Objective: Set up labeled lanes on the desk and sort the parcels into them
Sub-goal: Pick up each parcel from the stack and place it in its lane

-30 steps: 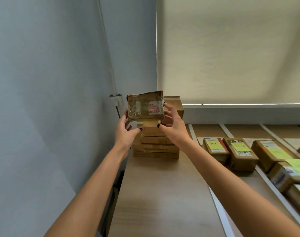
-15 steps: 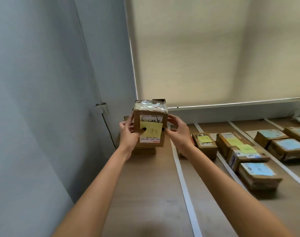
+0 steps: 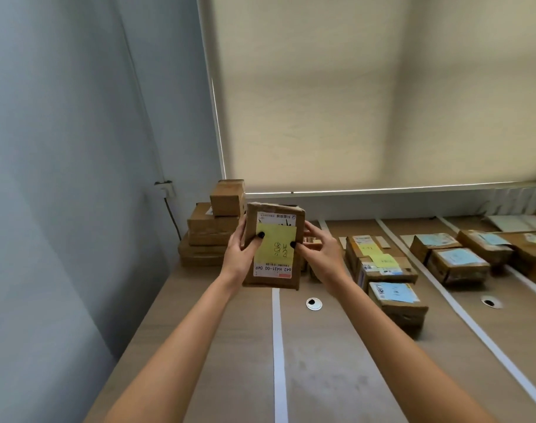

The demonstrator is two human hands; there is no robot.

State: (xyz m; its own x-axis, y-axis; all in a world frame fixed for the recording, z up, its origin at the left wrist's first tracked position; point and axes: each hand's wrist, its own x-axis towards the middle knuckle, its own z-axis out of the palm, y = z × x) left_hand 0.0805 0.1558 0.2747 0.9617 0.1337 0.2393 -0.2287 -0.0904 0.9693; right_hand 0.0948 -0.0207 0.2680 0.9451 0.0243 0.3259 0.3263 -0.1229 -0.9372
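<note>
Head view: both arms reach forward, and the left hand (image 3: 240, 254) and right hand (image 3: 320, 257) hold 1 brown parcel (image 3: 274, 245) between them above the desk (image 3: 217, 346), thumbs pressed onto its yellow sticky note (image 3: 275, 248), fingers curled round its sides. Its labelled face tilts toward the camera. Behind it, a stack of boxes (image 3: 213, 227) sits in the corner by the grey wall (image 3: 62, 178). White tape strips (image 3: 279, 346) divide lanes holding sorted parcels (image 3: 395, 297). A blind (image 3: 367, 87) is drawn.
</note>
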